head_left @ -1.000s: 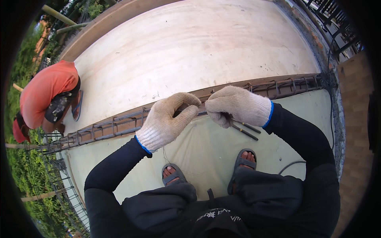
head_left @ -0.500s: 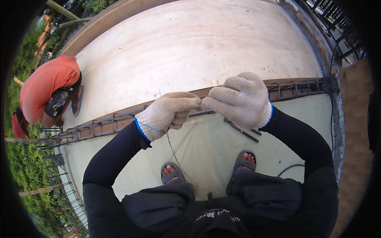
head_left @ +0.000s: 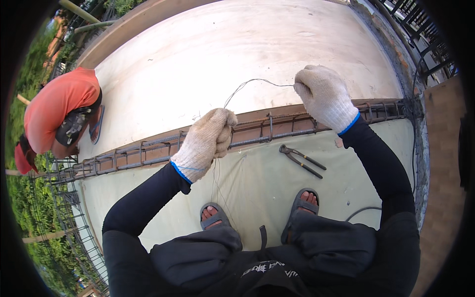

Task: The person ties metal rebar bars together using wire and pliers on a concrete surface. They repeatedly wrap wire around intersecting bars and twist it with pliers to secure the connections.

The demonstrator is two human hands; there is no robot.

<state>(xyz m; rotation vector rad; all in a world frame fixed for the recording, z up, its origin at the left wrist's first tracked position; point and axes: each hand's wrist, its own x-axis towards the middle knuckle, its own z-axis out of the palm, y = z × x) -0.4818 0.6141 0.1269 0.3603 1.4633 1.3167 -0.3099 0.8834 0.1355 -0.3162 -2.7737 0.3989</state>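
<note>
Thin tie wire arches between my two gloved hands, over the edge of the pale board. My left hand, in a cream knit glove with a blue cuff, is closed around the wire; loose strands hang below it toward my foot. Higher up and to the right, my right hand pinches the wire's other end. Beneath both hands runs a long rebar cage of ribbed bars and square stirrups. Pincers with dark handles lie on the greenish sheet, between the cage and my right foot.
A large pale plywood panel spreads beyond the cage. At the far left a person in an orange shirt bends over the cage's end. A rough concrete edge and a brown board border the right. My sandalled feet stand on the greenish sheet.
My hands were together over the cage. Now the right hand has moved up and right, drawing the wire into an arch, and the left has shifted slightly left. The pincers are fully uncovered.
</note>
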